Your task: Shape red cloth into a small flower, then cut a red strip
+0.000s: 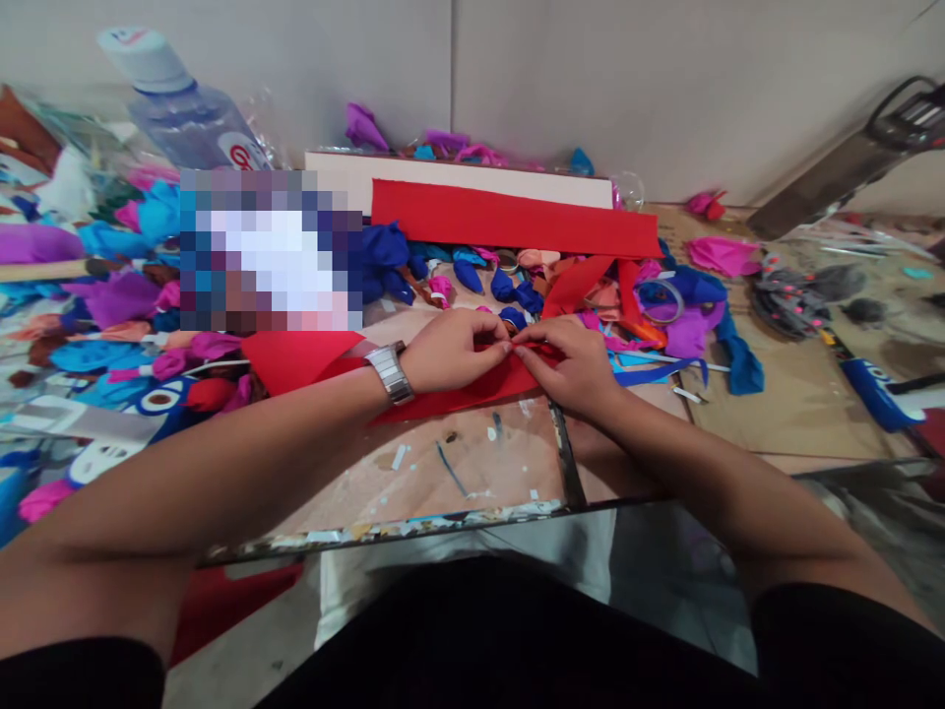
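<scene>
A long strip of red crepe paper (450,394) lies across the table in front of me, its left end spread wide. My left hand (454,350), with a metal watch (391,374) on the wrist, pinches the strip's upper edge between thumb and fingers. Right beside it, my right hand (565,364) pinches the same edge, so the fingertips of both hands almost meet. Whether the paper is folded between them is too small to tell. Another flat red strip (509,219) rests farther back, partly over a white board (340,177).
Blue, pink and purple paper pieces (384,261) crowd the table behind and left of my hands. A clear bottle (184,118) stands at the back left. Rolls of tape (661,300) lie to the right, near cardboard (783,394). The table's front edge (413,527) is ragged.
</scene>
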Motion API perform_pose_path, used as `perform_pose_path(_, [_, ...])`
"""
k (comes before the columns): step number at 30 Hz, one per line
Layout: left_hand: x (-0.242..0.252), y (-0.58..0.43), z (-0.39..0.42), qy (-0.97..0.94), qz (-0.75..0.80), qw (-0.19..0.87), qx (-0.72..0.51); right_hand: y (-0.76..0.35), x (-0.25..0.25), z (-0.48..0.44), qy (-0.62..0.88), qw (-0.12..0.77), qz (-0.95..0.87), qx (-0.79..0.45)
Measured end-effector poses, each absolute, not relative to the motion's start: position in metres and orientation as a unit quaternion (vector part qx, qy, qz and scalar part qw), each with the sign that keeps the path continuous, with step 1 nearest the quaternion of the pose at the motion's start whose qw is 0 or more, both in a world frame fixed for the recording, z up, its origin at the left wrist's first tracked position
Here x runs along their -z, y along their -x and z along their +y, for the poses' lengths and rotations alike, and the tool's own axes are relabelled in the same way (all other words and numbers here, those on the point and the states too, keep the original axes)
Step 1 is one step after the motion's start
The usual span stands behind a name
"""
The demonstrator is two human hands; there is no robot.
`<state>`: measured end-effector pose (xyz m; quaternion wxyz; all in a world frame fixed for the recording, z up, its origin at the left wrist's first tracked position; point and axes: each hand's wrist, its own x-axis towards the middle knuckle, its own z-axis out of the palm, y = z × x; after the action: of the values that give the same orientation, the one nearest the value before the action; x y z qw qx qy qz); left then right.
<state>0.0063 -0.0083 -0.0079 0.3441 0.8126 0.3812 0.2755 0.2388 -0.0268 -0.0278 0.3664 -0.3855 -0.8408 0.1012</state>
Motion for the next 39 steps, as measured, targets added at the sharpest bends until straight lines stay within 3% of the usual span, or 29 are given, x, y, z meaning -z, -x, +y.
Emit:
perform_pose_path(27, [0.019,-0.009,-0.017,-0.896,0.368,0.033,-0.244,-0.239,0.027,-0.027,0.402,0.369,-0.825,-0.150])
perform_pose_path(32, [0.020,-0.011,-0.020,-0.898,0.359,0.027,-0.252,-0.237,0.027,-0.027,0.398,0.373,-0.820,-0.176])
perform_pose_path(39, [0.018,-0.008,-0.017,-0.890,0.370,0.097,-0.249,-0.238,0.027,-0.027,0.392,0.384,-0.812,-0.196])
